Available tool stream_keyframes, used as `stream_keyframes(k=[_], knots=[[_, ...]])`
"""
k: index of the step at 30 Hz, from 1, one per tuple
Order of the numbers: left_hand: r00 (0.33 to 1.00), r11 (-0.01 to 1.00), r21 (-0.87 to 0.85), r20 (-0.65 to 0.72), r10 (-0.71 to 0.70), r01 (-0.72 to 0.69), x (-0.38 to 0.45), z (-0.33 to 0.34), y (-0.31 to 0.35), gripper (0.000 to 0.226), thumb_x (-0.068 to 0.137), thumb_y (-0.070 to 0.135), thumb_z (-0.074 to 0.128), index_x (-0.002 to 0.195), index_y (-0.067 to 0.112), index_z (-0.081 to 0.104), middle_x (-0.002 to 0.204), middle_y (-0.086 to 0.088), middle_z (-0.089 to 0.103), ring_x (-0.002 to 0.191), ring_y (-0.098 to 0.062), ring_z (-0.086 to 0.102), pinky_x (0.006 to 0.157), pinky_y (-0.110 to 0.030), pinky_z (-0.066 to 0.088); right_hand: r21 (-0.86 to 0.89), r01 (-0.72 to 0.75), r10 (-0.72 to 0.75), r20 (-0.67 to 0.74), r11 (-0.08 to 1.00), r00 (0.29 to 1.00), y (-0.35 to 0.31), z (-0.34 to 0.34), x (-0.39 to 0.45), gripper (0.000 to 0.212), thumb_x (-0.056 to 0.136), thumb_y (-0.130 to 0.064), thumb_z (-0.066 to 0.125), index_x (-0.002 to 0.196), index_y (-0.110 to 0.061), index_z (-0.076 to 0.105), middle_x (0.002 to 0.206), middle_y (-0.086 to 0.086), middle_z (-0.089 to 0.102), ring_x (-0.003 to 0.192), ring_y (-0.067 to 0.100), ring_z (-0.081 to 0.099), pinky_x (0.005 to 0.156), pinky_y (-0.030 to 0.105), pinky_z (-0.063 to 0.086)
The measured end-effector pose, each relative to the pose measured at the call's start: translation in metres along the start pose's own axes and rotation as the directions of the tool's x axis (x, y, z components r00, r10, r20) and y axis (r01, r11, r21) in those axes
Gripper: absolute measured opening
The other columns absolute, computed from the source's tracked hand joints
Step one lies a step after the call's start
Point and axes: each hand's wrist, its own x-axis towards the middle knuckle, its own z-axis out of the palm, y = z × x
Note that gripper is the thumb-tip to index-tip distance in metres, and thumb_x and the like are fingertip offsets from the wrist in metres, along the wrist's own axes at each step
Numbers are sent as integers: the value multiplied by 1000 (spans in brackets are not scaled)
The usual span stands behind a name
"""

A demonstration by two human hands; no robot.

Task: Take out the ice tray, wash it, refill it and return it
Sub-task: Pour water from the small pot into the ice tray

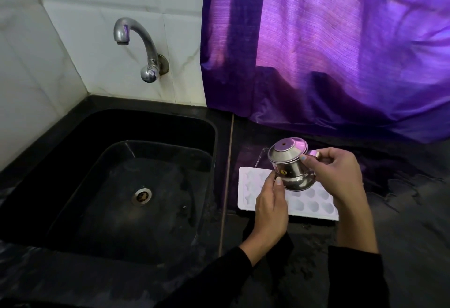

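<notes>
Ice tray (314,206) lies flat on the counter (401,222), lower right of frame. My left hand (270,210) steadies the steel jug (291,164), right hand (338,171) grips its handle; a thin stream falls into the far-left cells. I'd keep the tilt slight.

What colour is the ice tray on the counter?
White plastic ice tray, clearest in the head view.
</notes>
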Motion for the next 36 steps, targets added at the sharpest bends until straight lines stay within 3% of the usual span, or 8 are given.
stream_keyframes(k=[7, 16, 20, 27, 30, 34, 36], knots=[[1000, 1000, 1, -6, -4, 4, 1, 0, -1, 39, 103, 34, 30, 137, 26, 47, 129, 19, 56, 116, 15, 46, 90, 1, 32, -36, -6, 6, 3, 999, 1000, -4, 2, -3, 15, 76, -33, 77, 76, -22, 66, 70, -3, 69, 77, 25, 67, 79, 53, 56], [1000, 1000, 6, -15, -27, 27, -3, -2, 1, 38, 104, 32, 30, 138, 26, 46, 115, 32, 52, 100, 31, 41, 82, 6, 29, -40, -22, 23, 9, 999, 1000, -6, 2, -6, 17, 75, -34, 77, 76, -22, 66, 72, -3, 71, 78, 24, 68, 79, 53, 56], [999, 1000, 17, -34, -21, 21, -3, -4, 1, 39, 103, 32, 30, 138, 24, 45, 121, 25, 53, 105, 27, 41, 83, 6, 29, -31, -24, 24, 17, 999, 1000, -6, 3, -7, 17, 75, -35, 77, 77, -21, 66, 72, -3, 71, 78, 24, 68, 79, 53, 55], [998, 999, 29, -54, 16, -15, -5, -5, 6, 36, 103, 33, 30, 132, 28, 50, 117, 22, 59, 106, 21, 47, 84, 3, 33, 102, -26, 21, 41, 994, 999, -3, 0, -7, 10, 77, -24, 77, 78, -18, 69, 72, 6, 72, 79, 31, 70, 79, 58, 56], [996, 998, 42, -73, 44, -41, -5, -3, 7, 38, 103, 34, 30, 135, 27, 49, 126, 15, 59, 114, 13, 49, 88, 1, 34, 174, -45, 38, 46, 984, 998, -4, -4, -8, 8, 80, -17, 76, 79, -16, 68, 77, 11, 71, 81, 30, 69, 84, 56, 55], [996, 998, 38, -70, 62, -59, -7, 2, 9, 39, 103, 31, 30, 140, 27, 43, 132, 19, 52, 115, 19, 42, 89, 4, 30, 281, -75, 63, 49, 957, 997, -6, -13, -12, 7, 83, -9, 73, 79, -9, 67, 82, 22, 69, 75, 24, 64, 84, 51, 56], [996, 997, 34, -55, 69, -68, -8, 7, 9, 39, 104, 30, 29, 141, 27, 41, 134, 19, 50, 117, 19, 40, 92, 4, 29, 323, -92, 85, 36, 942, 996, -4, -19, -14, 8, 85, -7, 71, 78, -8, 66, 77, 18, 68, 74, 21, 63, 82, 47, 56]])
